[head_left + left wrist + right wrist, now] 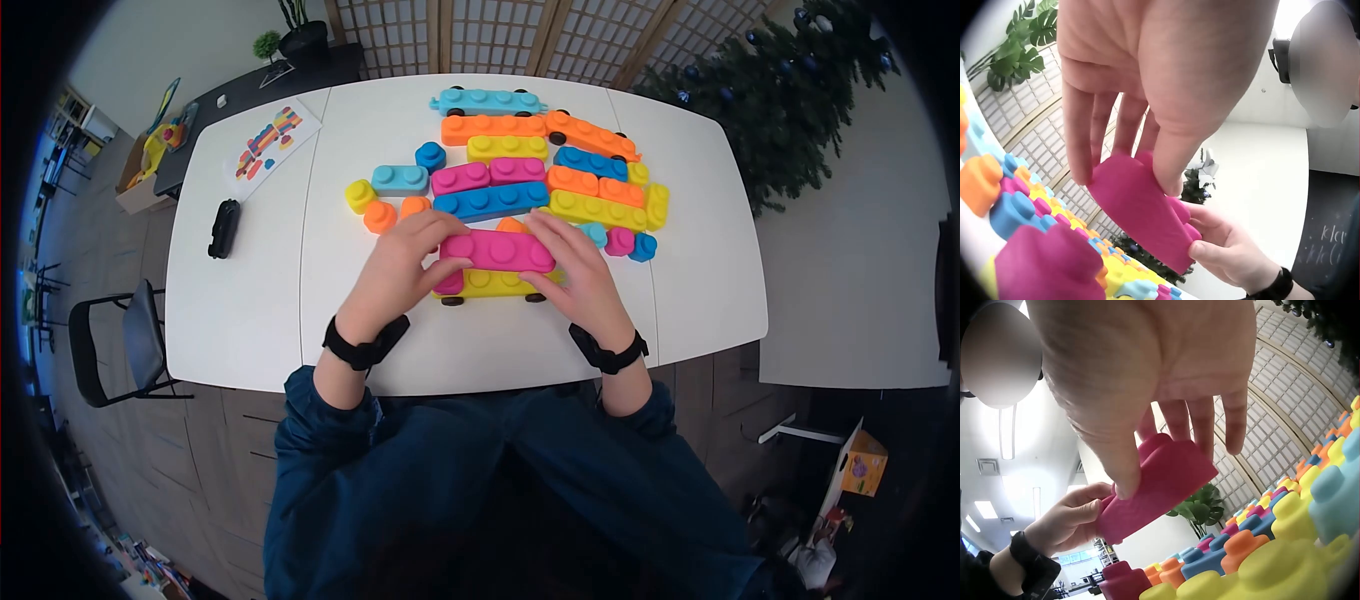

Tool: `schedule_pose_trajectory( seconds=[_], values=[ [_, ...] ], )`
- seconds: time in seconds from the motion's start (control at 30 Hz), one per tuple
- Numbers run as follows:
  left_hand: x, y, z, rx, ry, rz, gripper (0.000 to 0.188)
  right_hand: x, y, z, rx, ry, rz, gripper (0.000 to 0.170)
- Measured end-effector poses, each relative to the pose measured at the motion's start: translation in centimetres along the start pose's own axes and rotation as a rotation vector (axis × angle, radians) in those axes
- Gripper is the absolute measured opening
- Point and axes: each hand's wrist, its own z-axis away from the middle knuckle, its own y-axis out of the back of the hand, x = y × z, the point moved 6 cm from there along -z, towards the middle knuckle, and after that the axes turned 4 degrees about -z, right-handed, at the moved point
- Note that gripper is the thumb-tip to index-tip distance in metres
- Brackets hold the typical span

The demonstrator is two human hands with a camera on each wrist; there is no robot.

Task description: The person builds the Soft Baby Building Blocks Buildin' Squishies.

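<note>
A long pink toy building block (497,251) with rounded studs is held between both hands. At its left end the left hand (398,268) grips it, thumb (1171,164) on one side and fingers on the other. The right hand (588,285) pinches the opposite end between thumb (1124,472) and fingers. Just beneath, and partly hidden by the block, stands a yellow wheeled base (492,284) with black wheels. A smaller pink block (1047,265) sits on that base's left end. In the right wrist view the held block (1163,487) is tilted above the yellow studs.
Beyond the hands lie long blue (490,202), yellow (598,211) and turquoise wheeled (490,101) pieces. Loose small blocks, including an orange one (380,217), flank them. A picture sheet (268,148) and a black object (224,229) lie at the left of the white table (240,330).
</note>
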Motion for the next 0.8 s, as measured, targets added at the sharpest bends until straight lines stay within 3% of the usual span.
schedule_pose_trajectory(
  seconds=[0.07, 0.2, 0.3, 0.37, 0.47, 0.8],
  values=[
    [0.0, -0.7, 0.3, 0.104, -0.061, -0.004, 0.031, 0.9, -0.9, 0.3, -0.135, -0.024, -0.006, 0.053],
    [-0.8, -1.7, 1.2, 0.072, 0.060, 0.100, 0.039, 0.9, -0.6, 0.8, -0.100, -0.034, -0.017, 0.047],
    [-0.9, -1.1, 2.4, 0.144, 0.038, -0.041, 0.047, 2.5, 0.1, 2.0, -0.061, -0.084, -0.069, 0.047],
    [-2.2, -1.4, 3.2, 0.066, 0.131, -0.024, 0.052, 3.7, -0.1, 2.9, -0.105, -0.186, -0.129, 0.044],
    [-3.8, -2.4, 4.1, -0.045, 0.224, 0.005, 0.051, 3.9, -0.7, 3.4, -0.150, -0.170, -0.145, 0.044],
    [-3.7, -3.1, 4.1, 0.012, 0.221, 0.110, 0.037, 3.9, -2.0, 3.5, -0.214, -0.160, -0.140, 0.046]
  ],
)
